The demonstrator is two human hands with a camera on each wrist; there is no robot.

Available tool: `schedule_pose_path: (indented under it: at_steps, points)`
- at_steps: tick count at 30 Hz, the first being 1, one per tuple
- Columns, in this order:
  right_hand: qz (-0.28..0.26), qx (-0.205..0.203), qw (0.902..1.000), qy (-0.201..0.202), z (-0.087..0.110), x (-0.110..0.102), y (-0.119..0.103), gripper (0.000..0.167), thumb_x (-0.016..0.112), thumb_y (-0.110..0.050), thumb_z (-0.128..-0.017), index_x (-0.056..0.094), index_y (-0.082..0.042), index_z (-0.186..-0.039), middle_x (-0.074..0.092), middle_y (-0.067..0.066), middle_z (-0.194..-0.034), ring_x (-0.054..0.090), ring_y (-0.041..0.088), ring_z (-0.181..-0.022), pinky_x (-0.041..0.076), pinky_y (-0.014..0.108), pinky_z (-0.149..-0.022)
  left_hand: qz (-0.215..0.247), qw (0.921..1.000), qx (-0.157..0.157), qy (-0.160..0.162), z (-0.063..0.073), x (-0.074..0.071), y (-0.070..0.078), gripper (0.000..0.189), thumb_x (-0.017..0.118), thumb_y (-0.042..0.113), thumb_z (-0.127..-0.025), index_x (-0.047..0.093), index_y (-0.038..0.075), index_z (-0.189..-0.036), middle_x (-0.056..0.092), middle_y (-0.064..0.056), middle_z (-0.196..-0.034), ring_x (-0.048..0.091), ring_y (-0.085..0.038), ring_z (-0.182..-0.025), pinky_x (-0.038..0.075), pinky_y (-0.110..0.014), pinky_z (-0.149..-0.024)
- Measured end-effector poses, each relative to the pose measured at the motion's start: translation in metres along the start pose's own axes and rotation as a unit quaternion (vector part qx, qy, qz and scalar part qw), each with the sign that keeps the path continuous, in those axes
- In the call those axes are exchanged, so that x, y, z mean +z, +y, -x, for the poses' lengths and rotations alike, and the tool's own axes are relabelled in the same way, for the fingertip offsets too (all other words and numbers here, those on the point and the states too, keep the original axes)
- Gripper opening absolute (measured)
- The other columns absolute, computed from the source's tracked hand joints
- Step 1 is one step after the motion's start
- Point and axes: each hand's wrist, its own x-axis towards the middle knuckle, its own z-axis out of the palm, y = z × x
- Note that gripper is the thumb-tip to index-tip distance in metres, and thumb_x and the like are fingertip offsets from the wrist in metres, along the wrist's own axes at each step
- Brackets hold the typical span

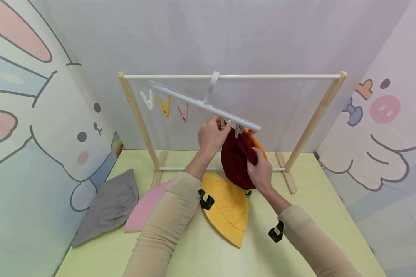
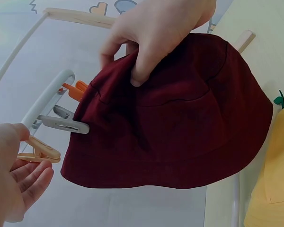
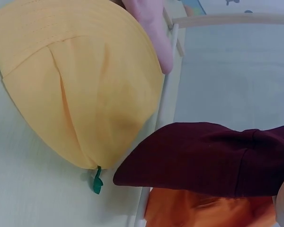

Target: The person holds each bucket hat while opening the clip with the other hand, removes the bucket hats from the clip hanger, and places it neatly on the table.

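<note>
My left hand (image 1: 211, 134) pinches a peach clothespin (image 2: 45, 150) on the lowered end of a white hanger (image 1: 190, 100), thumb above and fingers below. My right hand (image 1: 260, 171) grips a maroon bucket hat (image 2: 175, 123) by its crown, thumb on the near side. A grey clothespin (image 2: 64, 124) sits on the edge of the hat's brim. The peach clothespin's tip is right beside the brim. An orange clothespin (image 2: 76, 91) is farther along the hanger. Behind the maroon hat is an orange hat (image 3: 208, 208), mostly hidden.
The tilted hanger hangs from the white bar of a wooden rack (image 1: 313, 119). White (image 1: 147, 100), yellow (image 1: 164, 107) and pink (image 1: 182, 113) clothespins dangle from its raised end. A grey hat (image 1: 111, 209), a pink hat (image 1: 145, 209) and a yellow hat (image 1: 228, 207) lie on the table.
</note>
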Motion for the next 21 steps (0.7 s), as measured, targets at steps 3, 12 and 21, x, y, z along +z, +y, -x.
schedule_pose_path:
  at_steps: [3,12,21]
  points:
    - [-0.001,-0.002,1.0000,0.002,0.001,-0.002,-0.001,0.029,0.064,-0.008,-0.082,0.057,-0.006,-0.111,0.066,0.015,-0.091,0.062,0.031,-0.067,0.050,0.043,-0.063,0.004,1.0000,0.000,-0.002,0.000,0.000,0.000,0.030,0.057,0.040,-0.085,0.060,0.010,-0.088,0.063,-0.001,-0.076,0.057,-0.016,-0.065,0.044,-0.028,-0.055]
    - [-0.011,-0.015,0.9998,0.009,0.004,-0.009,-0.007,0.019,0.063,-0.007,-0.081,0.057,-0.005,-0.099,0.065,0.011,-0.079,0.060,0.025,-0.060,0.047,0.039,-0.056,0.012,0.9999,-0.001,-0.001,0.001,0.001,-0.002,0.031,0.057,0.041,-0.086,0.059,0.011,-0.088,0.066,-0.002,-0.082,0.057,-0.016,-0.066,0.043,-0.029,-0.056]
    - [-0.014,-0.022,0.9997,-0.003,0.006,-0.013,-0.008,0.017,0.062,-0.004,-0.081,0.056,-0.006,-0.096,0.065,0.011,-0.076,0.059,0.023,-0.058,0.046,0.036,-0.055,0.010,0.9999,-0.004,0.002,0.001,0.002,-0.004,0.024,0.058,0.036,-0.086,0.060,0.012,-0.089,0.067,-0.002,-0.092,0.059,-0.017,-0.071,0.046,-0.031,-0.058]
